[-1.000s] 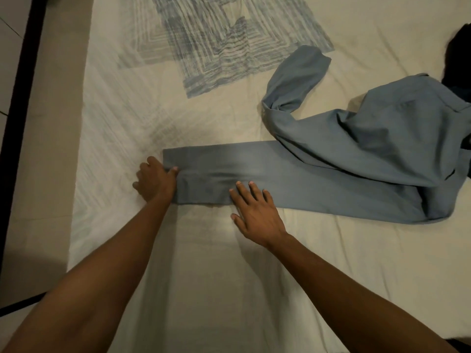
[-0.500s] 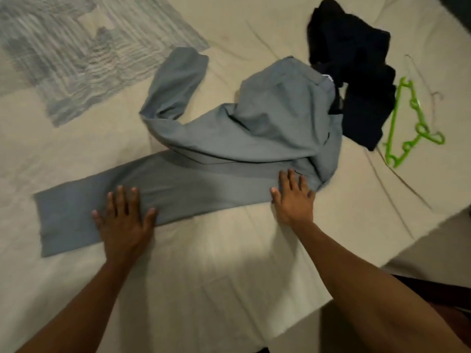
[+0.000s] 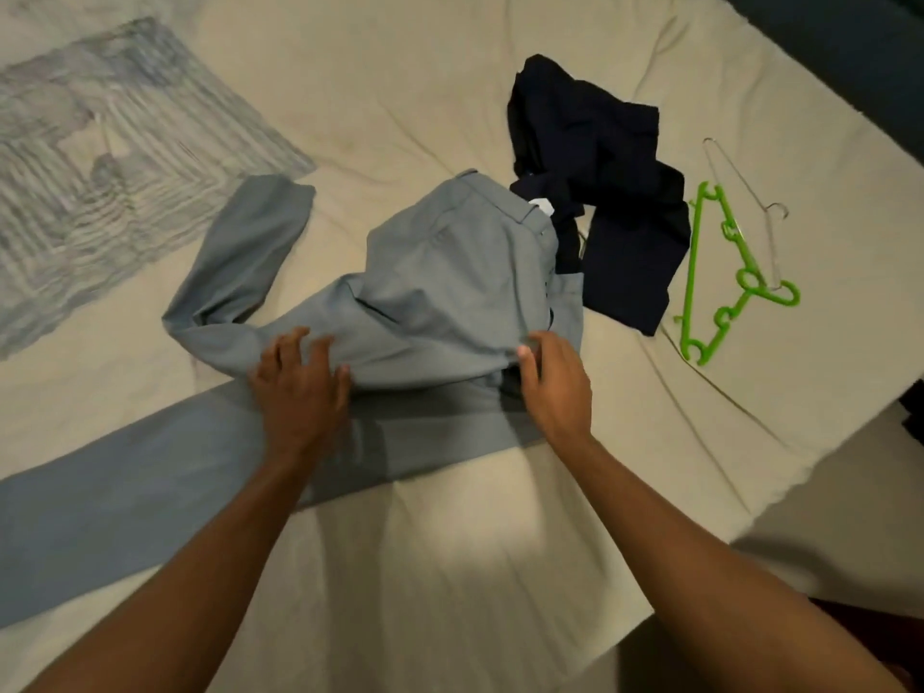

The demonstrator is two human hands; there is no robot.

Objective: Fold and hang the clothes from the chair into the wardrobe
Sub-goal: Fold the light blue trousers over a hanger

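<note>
The left hand [image 3: 300,387] lies with spread, relaxed fingers on the grey trousers [image 3: 440,292], pressing the bunched upper part; the right hand [image 3: 552,387] pinches the fabric edge near the waistband between thumb and fingers. The trousers lie on the bed [image 3: 450,107], one leg flat toward the near left, the other crumpled far left; a dark garment [image 3: 600,192] and a green hanger [image 3: 720,272] lie to the right. To fold well, I think the bunched leg must be drawn flat over the straight one, seams aligned.
</note>
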